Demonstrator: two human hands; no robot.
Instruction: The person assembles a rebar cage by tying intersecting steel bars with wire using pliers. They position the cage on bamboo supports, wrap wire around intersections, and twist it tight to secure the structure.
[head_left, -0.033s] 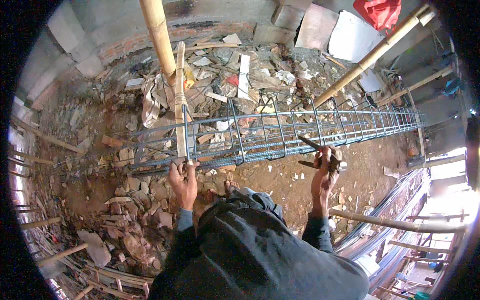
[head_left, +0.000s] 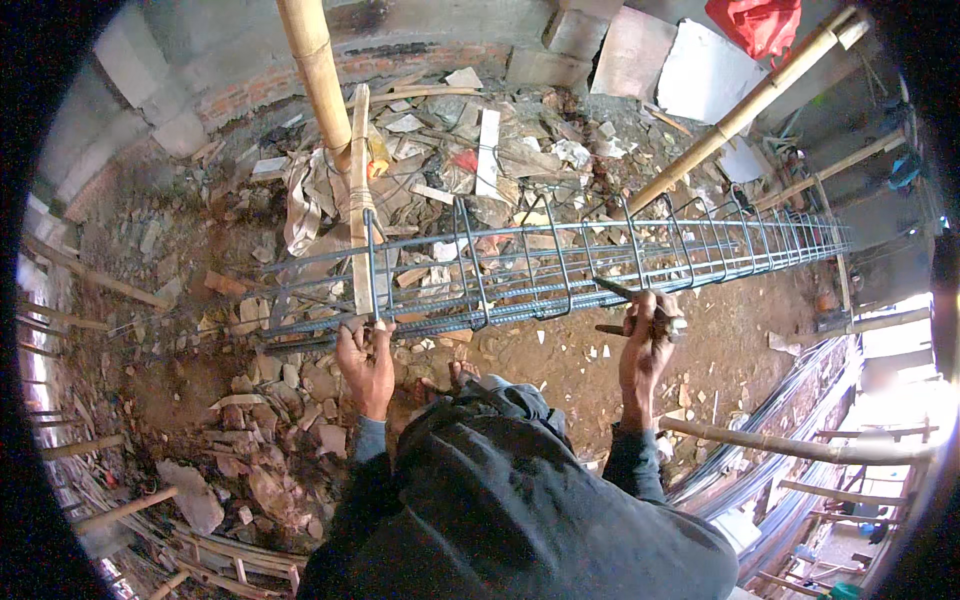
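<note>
A long rebar cage (head_left: 560, 270) of grey bars and square stirrups runs from the left middle to the upper right, above rubble. My left hand (head_left: 366, 362) grips the cage's near lower bar at the foot of an upright stirrup (head_left: 372, 270). My right hand (head_left: 645, 350) is closed on a dark metal tool (head_left: 622, 296), held against the near lower bar further right. The tool's tip points up and left into the cage. My dark sleeves and jacket fill the lower middle.
Broken bricks, boards and torn sacks (head_left: 460, 160) cover the ground behind the cage. A bamboo pole (head_left: 312, 70) and a wooden plank (head_left: 358, 190) stand at the left end. More bamboo (head_left: 750, 105) slants at the right. Rebar bundles (head_left: 780, 450) lie at lower right.
</note>
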